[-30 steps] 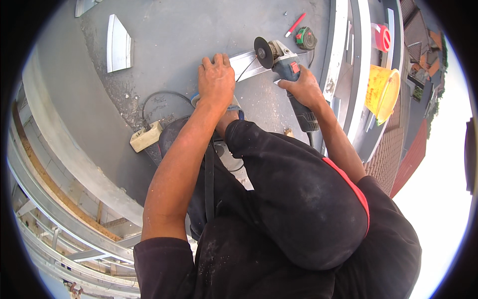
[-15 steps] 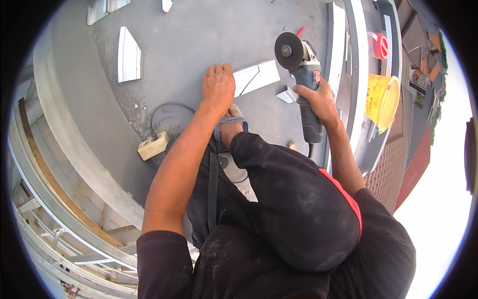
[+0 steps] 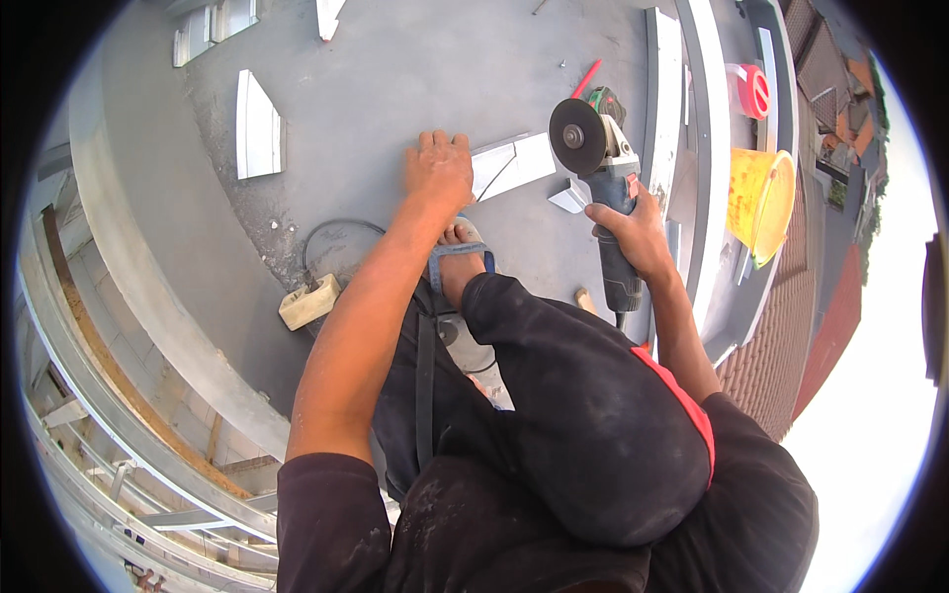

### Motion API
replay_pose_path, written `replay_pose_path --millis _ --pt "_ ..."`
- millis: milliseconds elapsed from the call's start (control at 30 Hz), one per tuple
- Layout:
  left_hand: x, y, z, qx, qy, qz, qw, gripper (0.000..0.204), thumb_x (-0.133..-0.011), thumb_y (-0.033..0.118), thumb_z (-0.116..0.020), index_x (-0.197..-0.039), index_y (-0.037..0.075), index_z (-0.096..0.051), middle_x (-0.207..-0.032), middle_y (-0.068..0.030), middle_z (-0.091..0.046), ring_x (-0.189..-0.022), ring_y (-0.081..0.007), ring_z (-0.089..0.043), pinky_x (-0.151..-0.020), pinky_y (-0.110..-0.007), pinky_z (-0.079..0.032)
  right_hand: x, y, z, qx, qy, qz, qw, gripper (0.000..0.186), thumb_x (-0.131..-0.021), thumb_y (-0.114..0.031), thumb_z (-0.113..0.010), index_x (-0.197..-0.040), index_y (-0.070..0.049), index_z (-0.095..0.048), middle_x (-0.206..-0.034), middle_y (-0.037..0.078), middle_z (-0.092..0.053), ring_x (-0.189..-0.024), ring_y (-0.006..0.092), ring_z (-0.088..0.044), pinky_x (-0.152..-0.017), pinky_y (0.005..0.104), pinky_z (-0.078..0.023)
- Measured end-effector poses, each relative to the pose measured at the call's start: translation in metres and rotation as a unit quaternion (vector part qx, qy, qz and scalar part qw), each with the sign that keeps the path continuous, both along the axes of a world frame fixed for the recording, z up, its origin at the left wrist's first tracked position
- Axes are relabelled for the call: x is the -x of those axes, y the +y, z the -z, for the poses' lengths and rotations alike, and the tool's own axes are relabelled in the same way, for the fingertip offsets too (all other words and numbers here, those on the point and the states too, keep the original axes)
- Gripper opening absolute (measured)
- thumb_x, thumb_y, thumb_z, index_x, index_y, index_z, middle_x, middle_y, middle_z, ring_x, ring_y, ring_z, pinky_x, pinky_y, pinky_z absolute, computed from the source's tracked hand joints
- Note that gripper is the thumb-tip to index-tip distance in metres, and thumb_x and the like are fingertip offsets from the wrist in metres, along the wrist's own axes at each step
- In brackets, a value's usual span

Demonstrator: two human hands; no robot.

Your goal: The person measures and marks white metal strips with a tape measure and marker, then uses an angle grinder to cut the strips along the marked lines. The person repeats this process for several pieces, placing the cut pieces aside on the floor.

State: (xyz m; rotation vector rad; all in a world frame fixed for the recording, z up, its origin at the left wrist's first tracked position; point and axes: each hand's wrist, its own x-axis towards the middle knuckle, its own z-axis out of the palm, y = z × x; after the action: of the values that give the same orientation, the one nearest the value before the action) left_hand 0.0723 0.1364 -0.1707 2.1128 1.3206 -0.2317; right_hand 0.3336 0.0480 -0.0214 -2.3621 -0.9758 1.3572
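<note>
In my right hand (image 3: 636, 232) is an angle grinder (image 3: 615, 193), held by its dark body with the black cutting disc (image 3: 577, 138) facing up and left. My left hand (image 3: 438, 170) is closed over the left end of a white metal profile strip (image 3: 516, 166), which lies on the grey floor. A dark slanting line runs across the strip. The disc is close to the strip's right end; whether they touch I cannot tell. A small angled metal offcut (image 3: 569, 197) sits beside the grinder. My sandalled foot (image 3: 459, 259) stands just below the strip.
Long metal channels (image 3: 664, 109) run along the right side, with a yellow bucket (image 3: 759, 203) and a red-lidded container (image 3: 753, 92) beyond. Loose metal pieces (image 3: 259, 128) lie at left. A red marker-like stick (image 3: 587, 77) is near the grinder. A cable (image 3: 331, 222) passes a cream socket block (image 3: 308, 301).
The angle grinder has shifted slightly toward me in my right hand, and a round green thing now shows behind its head. My left hand keeps its hold on the strip.
</note>
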Motion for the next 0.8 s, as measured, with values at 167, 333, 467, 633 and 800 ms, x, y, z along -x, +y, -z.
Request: replay_pose_path --millis 167,333,467,633,800 --pt "-0.026 -0.020 -0.016 0.077 -0.004 -0.007 0.997 0.046 -0.086 0.017 -0.093 -0.124 0.005 -0.071 -0.121 -0.0173 -0.075 -0.113 -0.0328 -0.075 -0.094 -0.055 -0.061 0.002 -0.001 -0.008 -0.007 0.005 0.014 1.000 0.059 -0.086 -0.024 -0.087 -0.133 0.005 -0.066 -0.108 0.013 -0.075 -0.091 0.0207 -0.074 -0.086 0.0387 -0.062" --pt "0.020 -0.019 -0.025 -0.046 -0.098 -0.095 0.990 0.029 -0.093 0.010 -0.085 -0.119 0.007 -0.073 -0.113 -0.0155 -0.073 -0.108 -0.0324 -0.076 -0.085 -0.053 -0.059 -0.004 -0.006 -0.010 0.008 -0.011 0.003 1.000 0.060 -0.086 -0.024 -0.087 -0.133 0.005 -0.066 -0.109 0.014 -0.075 -0.092 0.0212 -0.074 -0.087 0.0393 -0.062" --pt "0.036 -0.019 -0.014 -0.187 -0.020 -0.083 0.979 0.032 -0.091 0.018 -0.090 -0.117 0.006 -0.075 -0.112 -0.0144 -0.073 -0.108 -0.0337 -0.076 -0.085 -0.048 -0.059 0.001 -0.009 -0.002 0.023 -0.022 -0.045 0.998 0.067 -0.083 -0.029 -0.088 -0.135 0.006 -0.066 -0.111 0.019 -0.077 -0.098 0.0264 -0.076 -0.093 0.0425 -0.061" --pt "0.025 -0.016 -0.015 -0.097 0.021 -0.093 0.991 0.037 -0.089 0.020 -0.092 -0.117 0.003 -0.073 -0.114 -0.0141 -0.074 -0.114 -0.0335 -0.073 -0.091 -0.047 -0.060 0.005 -0.029 0.030 -0.006 -0.053 -0.095 0.994 0.060 -0.083 -0.027 -0.088 -0.129 0.006 -0.066 -0.098 0.012 -0.075 -0.084 0.0206 -0.074 -0.084 0.0391 -0.060" --pt "0.023 -0.024 -0.005 -0.082 0.038 -0.054 0.994 0.033 -0.093 0.017 -0.087 -0.117 0.001 -0.071 -0.110 -0.0152 -0.076 -0.107 -0.0336 -0.076 -0.086 -0.046 -0.062 0.021 -0.020 0.015 0.037 -0.029 -0.095 0.994 0.073 -0.080 -0.032 -0.087 -0.135 0.010 -0.065 -0.111 0.024 -0.077 -0.103 0.0339 -0.076 -0.096 0.0446 -0.058"
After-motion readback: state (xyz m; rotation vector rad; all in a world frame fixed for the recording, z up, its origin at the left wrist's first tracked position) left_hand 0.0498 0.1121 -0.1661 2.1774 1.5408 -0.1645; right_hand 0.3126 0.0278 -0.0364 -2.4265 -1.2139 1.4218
